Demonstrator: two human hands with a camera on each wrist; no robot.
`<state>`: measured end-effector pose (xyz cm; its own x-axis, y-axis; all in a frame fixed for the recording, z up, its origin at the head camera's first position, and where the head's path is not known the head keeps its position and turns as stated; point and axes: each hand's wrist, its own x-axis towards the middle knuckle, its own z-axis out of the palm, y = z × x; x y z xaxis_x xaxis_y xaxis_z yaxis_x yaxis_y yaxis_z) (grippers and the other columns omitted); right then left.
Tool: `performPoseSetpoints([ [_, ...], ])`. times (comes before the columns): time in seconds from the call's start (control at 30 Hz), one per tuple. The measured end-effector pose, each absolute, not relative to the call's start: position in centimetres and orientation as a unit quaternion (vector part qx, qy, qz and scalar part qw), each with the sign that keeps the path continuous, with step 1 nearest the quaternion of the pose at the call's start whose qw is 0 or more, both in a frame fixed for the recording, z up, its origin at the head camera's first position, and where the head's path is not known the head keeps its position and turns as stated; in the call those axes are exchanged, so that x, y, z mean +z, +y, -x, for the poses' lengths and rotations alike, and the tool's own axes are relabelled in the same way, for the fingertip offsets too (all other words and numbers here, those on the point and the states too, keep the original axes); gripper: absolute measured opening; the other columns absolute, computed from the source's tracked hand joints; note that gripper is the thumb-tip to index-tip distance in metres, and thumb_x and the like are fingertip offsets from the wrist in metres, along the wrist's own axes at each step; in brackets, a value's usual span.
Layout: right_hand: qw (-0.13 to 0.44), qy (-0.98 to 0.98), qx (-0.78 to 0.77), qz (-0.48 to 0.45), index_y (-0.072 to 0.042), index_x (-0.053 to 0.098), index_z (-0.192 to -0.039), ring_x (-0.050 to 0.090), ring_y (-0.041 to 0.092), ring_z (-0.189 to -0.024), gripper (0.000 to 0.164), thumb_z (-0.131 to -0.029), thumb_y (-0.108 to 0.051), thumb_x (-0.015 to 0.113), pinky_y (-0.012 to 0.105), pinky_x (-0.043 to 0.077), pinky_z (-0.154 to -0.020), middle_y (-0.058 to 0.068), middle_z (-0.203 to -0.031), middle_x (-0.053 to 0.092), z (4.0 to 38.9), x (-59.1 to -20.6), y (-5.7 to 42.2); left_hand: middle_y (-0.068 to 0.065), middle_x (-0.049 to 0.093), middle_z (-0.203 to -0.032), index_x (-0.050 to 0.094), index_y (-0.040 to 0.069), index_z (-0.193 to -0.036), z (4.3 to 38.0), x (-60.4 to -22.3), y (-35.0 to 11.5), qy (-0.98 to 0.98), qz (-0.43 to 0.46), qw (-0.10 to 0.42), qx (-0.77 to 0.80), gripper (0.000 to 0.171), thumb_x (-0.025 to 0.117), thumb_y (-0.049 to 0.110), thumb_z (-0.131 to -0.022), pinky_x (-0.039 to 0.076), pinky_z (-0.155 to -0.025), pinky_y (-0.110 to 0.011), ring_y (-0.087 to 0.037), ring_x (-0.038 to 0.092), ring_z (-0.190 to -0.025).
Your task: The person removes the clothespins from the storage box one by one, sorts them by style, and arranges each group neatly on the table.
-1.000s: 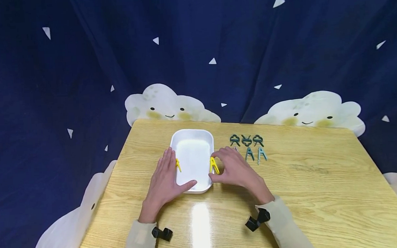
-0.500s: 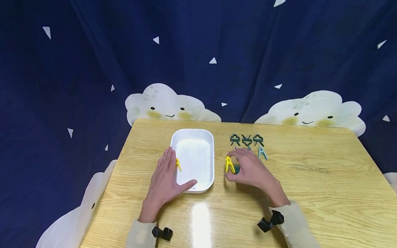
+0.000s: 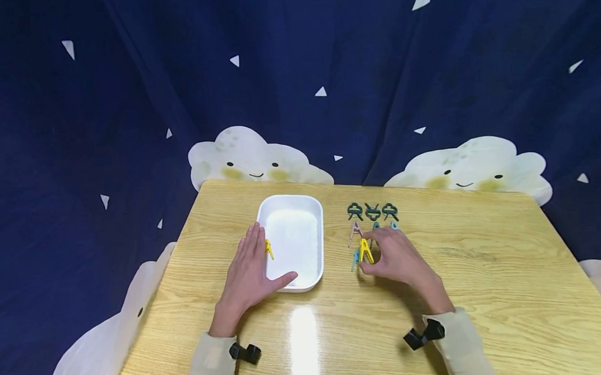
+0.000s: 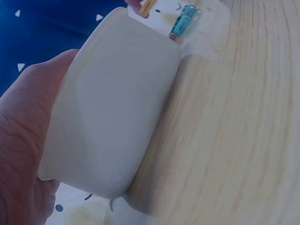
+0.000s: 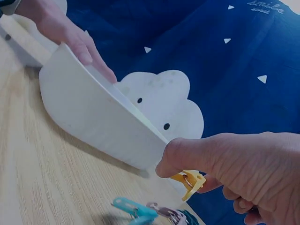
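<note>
My right hand (image 3: pixel 398 257) pinches a yellow clothespin (image 3: pixel 366 252) between thumb and index finger, right of the white tray (image 3: pixel 295 288). The right wrist view also has this yellow clothespin (image 5: pixel 190 182) at the fingertips. Just left of and below it lies a blue clothespin (image 3: pixel 355 260). With fingers straight, my left hand (image 3: pixel 247 269) rests along the tray's left rim, its thumb stretched across the near rim. Beside those fingers, a second yellow clothespin (image 3: pixel 268 248) sits at the tray's left wall, partly hidden. The left wrist view shows the tray's outer wall (image 4: pixel 108 103).
Beyond the right hand lie a pink clothespin (image 3: pixel 355 229), a teal clothespin (image 3: pixel 376 226) and a light blue clothespin (image 3: pixel 394 225), the last two partly covered by that hand. Three dark green cloud-shaped clips (image 3: pixel 372 212) line up behind them on the wooden table (image 3: pixel 488 257).
My right hand has carried the yellow clothespin rightward, from the tray's right rim to above the blue clothespin. The left hand and tray have stayed put.
</note>
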<state>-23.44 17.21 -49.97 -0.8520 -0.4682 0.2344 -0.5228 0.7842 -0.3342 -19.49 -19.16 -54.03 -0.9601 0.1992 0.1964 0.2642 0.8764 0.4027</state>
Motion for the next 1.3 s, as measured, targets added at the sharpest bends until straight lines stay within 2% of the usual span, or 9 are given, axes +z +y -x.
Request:
performPoseSetpoints([
  [0.17, 0.072, -0.941, 0.200, -0.262, 0.000, 0.074, -0.120, 0.068, 0.037, -0.108, 0.062, -0.072, -0.036, 0.088, 0.057, 0.053, -0.096, 0.014, -0.110, 0.076, 23.6, -50.8, 18.6, -0.014, 0.005, -0.176, 0.011, 0.000, -0.166, 19.5, -54.0, -19.1, -0.966, 0.119, 0.072, -0.219, 0.136, 0.053, 0.094, -0.078, 0.011, -0.131, -0.044, -0.024, 0.002, -0.162],
  [0.4, 0.043, -0.947, 0.210, -0.238, 0.002, 0.073, -0.121, 0.069, 0.033, -0.102, 0.064, -0.072, -0.036, 0.091, 0.054, 0.055, -0.090, 0.014, -0.110, 0.076, 23.6, -52.6, 20.6, -0.013, 0.003, -0.176, 0.010, 0.000, -0.166, 19.4, -54.0, -19.2, -0.966, 0.119, 0.071, -0.218, 0.136, 0.053, 0.094, -0.078, 0.010, -0.131, -0.044, -0.024, 0.001, -0.162],
  [0.53, 0.044, -0.950, 0.202, -0.235, 0.001, 0.074, -0.119, 0.064, 0.023, -0.087, 0.064, -0.072, -0.039, 0.090, 0.047, 0.053, -0.079, 0.008, -0.099, 0.074, 23.7, -53.2, 21.0, -0.016, 0.007, -0.175, 0.011, -0.001, -0.166, 19.4, -54.0, -19.3, -0.966, 0.120, 0.075, -0.217, 0.135, 0.054, 0.093, -0.078, 0.011, -0.131, -0.045, -0.024, 0.002, -0.162],
  [0.63, 0.046, -0.953, 0.188, -0.234, 0.001, 0.075, -0.118, 0.059, 0.020, -0.081, 0.064, -0.072, -0.040, 0.090, 0.046, 0.051, -0.077, 0.004, -0.091, 0.071, 23.9, -53.5, 21.1, -0.017, 0.009, -0.175, 0.012, -0.001, -0.166, 19.4, -54.1, -19.3, -0.965, 0.122, 0.079, -0.218, 0.135, 0.054, 0.093, -0.078, 0.012, -0.131, -0.046, -0.026, 0.004, -0.162],
  [0.93, 0.036, -0.960, 0.170, -0.219, 0.001, 0.074, -0.121, 0.065, 0.028, -0.092, 0.064, -0.073, -0.041, 0.088, 0.054, 0.051, -0.087, 0.008, -0.099, 0.074, 24.1, -54.2, 21.4, -0.017, 0.009, -0.175, 0.013, -0.002, -0.165, 19.5, -54.1, -19.2, -0.964, 0.124, 0.083, -0.221, 0.135, 0.054, 0.093, -0.078, 0.013, -0.131, -0.046, -0.027, 0.006, -0.162],
  [1.3, 0.030, -0.959, 0.177, -0.219, 0.001, 0.073, -0.122, 0.065, 0.031, -0.095, 0.065, -0.076, -0.043, 0.087, 0.056, 0.051, -0.088, 0.008, -0.100, 0.073, 24.3, -54.5, 21.6, -0.014, 0.005, -0.176, 0.010, 0.000, -0.166, 19.4, -53.8, -19.2, -0.965, 0.121, 0.072, -0.221, 0.134, 0.054, 0.093, -0.079, 0.010, -0.131, -0.044, -0.021, -0.001, -0.162],
])
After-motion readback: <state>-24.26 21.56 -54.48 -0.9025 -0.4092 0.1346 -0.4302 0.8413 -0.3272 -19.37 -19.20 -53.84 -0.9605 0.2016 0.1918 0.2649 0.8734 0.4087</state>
